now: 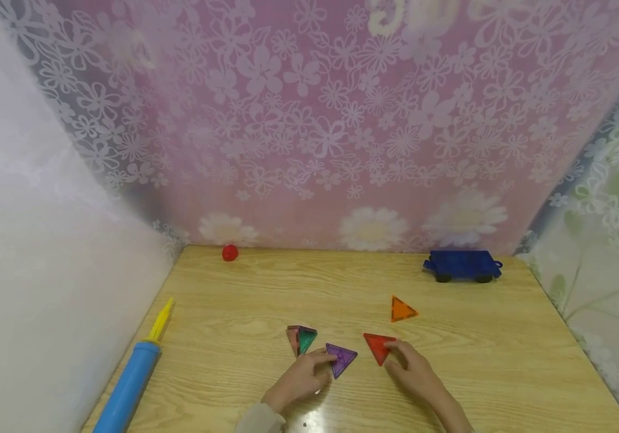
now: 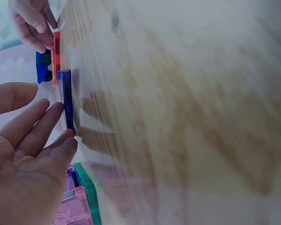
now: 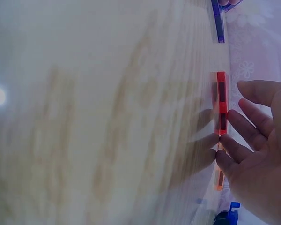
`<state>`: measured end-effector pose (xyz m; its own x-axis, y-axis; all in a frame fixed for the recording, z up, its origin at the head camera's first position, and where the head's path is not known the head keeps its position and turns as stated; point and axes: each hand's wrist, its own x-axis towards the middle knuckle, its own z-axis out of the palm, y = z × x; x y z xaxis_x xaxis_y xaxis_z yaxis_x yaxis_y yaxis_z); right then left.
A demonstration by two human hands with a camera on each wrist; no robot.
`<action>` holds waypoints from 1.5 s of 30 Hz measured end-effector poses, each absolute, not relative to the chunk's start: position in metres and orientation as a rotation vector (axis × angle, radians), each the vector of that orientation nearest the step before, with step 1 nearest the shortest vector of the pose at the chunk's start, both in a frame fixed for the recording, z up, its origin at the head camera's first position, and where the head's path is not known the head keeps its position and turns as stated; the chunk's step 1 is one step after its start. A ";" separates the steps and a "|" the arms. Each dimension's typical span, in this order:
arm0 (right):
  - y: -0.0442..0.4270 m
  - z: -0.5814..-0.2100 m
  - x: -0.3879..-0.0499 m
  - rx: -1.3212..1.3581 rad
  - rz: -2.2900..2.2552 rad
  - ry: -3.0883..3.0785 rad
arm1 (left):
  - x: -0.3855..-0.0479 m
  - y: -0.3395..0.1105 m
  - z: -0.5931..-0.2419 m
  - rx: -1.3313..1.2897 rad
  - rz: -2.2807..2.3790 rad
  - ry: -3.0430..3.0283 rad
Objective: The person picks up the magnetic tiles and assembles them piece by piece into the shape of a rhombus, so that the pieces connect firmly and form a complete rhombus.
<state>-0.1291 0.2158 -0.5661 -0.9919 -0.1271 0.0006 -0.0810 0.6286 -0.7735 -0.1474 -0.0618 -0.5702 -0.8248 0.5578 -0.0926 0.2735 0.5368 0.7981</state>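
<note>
On the counter (image 1: 222, 385), a purple tri. (image 1: 344, 358) is touched by the L grip (image 1: 302, 375), w/ fingers loose. Nearby, a red tri. (image 1: 376, 343) is touched by the R grip (image 1: 414, 374), fingers loose too. Past it, an orange tri. (image 1: 402, 310) is seen.

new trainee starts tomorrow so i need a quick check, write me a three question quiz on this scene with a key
1. Which triangle do the fingers of the left grip touch?
2. True or false: the orange triangle lies apart from the red triangle.
3. What stands near the far edge of the table, on the right?
A) the blue and yellow pump
B) the blue wheeled toy
C) the small red object

Key
1. The purple triangle.
2. True; bare table shows between them in the head view.
3. B.
</note>
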 end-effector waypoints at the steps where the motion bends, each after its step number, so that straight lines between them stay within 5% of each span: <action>1: 0.216 -0.566 -0.129 -0.182 -1.322 2.785 | -0.148 -0.062 -0.570 0.689 1.182 2.441; 45: 0.213 -0.579 -0.144 -0.155 -1.293 2.890 | -0.155 -0.041 -0.566 0.502 1.054 2.655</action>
<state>-0.1439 0.2126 -0.5792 -0.9948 -0.0779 0.0651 -0.1005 0.6626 -0.7422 -0.1554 -0.0415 -0.5663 -0.9120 0.3990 -0.0946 0.2255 0.6807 0.6970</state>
